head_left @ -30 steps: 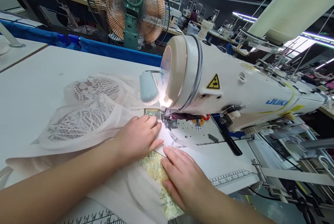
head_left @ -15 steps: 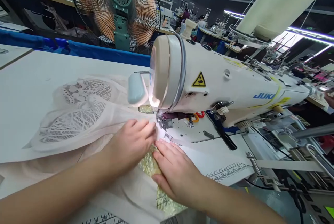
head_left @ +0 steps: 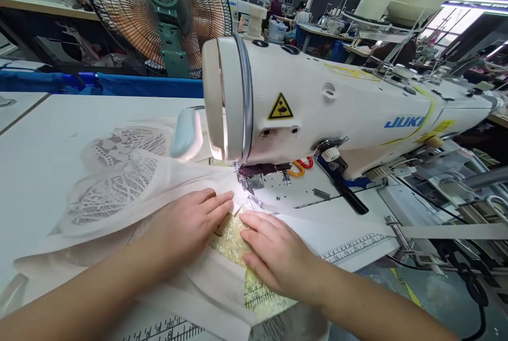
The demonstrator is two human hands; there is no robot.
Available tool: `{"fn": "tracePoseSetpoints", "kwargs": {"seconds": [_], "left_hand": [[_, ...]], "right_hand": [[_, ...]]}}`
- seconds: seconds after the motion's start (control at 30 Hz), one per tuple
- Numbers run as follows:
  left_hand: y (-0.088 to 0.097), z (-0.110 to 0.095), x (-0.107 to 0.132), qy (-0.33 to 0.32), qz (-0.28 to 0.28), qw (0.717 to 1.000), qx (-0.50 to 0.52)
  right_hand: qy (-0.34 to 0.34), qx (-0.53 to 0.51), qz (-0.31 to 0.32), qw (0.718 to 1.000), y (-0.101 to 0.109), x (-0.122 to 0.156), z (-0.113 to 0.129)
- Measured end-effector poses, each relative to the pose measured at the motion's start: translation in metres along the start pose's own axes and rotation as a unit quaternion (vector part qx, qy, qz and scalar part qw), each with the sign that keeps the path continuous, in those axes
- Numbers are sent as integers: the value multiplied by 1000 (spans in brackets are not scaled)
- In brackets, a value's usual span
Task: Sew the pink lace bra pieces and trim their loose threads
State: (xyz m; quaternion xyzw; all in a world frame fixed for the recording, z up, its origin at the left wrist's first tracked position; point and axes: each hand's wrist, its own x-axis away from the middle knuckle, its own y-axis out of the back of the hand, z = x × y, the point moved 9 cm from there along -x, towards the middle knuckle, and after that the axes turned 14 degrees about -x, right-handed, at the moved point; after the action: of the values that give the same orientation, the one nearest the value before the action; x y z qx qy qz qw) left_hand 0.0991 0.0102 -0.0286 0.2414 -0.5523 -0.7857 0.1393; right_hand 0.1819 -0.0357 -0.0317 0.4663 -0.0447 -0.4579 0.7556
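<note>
My left hand (head_left: 194, 222) lies on pale fabric (head_left: 214, 283) just in front of the sewing machine's presser foot (head_left: 244, 179), its fingers stretched out. To its right, my right hand (head_left: 278, 251) rests flat with fingers extended, by the edge of a shiny yellowish see-through strip (head_left: 230, 240). That strip shows between the hands and runs toward the table's front edge. White fabric with lace panels (head_left: 119, 187) spreads to the left of the needle. The white sewing machine (head_left: 301, 102) stands over the work; its needle tip is too small to make out.
A large fan (head_left: 166, 12) stands behind the blue-edged table (head_left: 47, 124). Orange-handled scissors (head_left: 296, 169) and a dark-handled tool (head_left: 349, 198) lie under the machine arm. Ruler markings (head_left: 357, 248) run along the front. A white band (head_left: 456, 232) passes through a metal guide at right.
My left fingers have uncurled from a bent grip and lie straighter on the fabric. More of the yellowish strip shows between my hands. The view has shifted, placing the machine further left.
</note>
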Motion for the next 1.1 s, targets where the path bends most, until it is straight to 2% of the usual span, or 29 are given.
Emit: {"fn": "tracePoseSetpoints", "kwargs": {"seconds": [0.27, 0.5, 0.77, 1.1], "left_hand": [[-10, 7, 5, -36, -12, 999, 27], [-13, 11, 0, -31, 11, 999, 19], [-18, 17, 1, -1, 27, 999, 22], [-26, 47, -4, 56, 0, 998, 4]], "right_hand": [[2, -43, -55, 998, 12, -1, -6], [-6, -53, -56, 997, 12, -1, -8], [-29, -67, -38, 997, 9, -3, -8], [-25, -51, -44, 997, 9, -6, -7]]}}
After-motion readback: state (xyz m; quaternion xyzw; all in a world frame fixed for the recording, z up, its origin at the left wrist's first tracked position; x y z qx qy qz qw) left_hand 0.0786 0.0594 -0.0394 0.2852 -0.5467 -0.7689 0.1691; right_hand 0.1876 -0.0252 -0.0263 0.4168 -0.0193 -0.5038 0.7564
